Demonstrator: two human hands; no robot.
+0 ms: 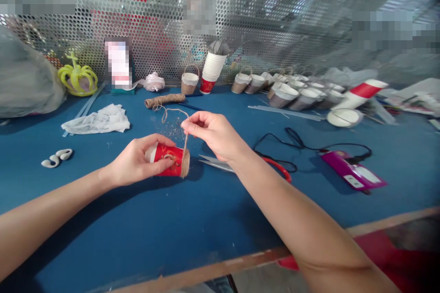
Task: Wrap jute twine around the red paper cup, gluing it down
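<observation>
The gold print on the red cup (169,152) is too small to read, as are the pale labels on the purple device (352,171) well to the right of both hands' fingers; the phone (118,65) far beyond the left fingers has a pixelated screen. The red cup lies on its side between the fingers and thumb of the left hand (135,160), which press it from either side, its white end towards the palm. Twine (185,164) is wound round the other end, just past the left fingertips. From there a strand runs up to the right hand (215,135), whose thumb and forefinger pinch it just above the cup. Beyond those fingers the strand loops over the blue surface (137,233) near the twine roll (165,100). Scissors (217,164) lie below the right fingers, partly hidden by the wrist, and a crumpled white sheet (98,120) rests to the left, beyond the left fingers.
</observation>
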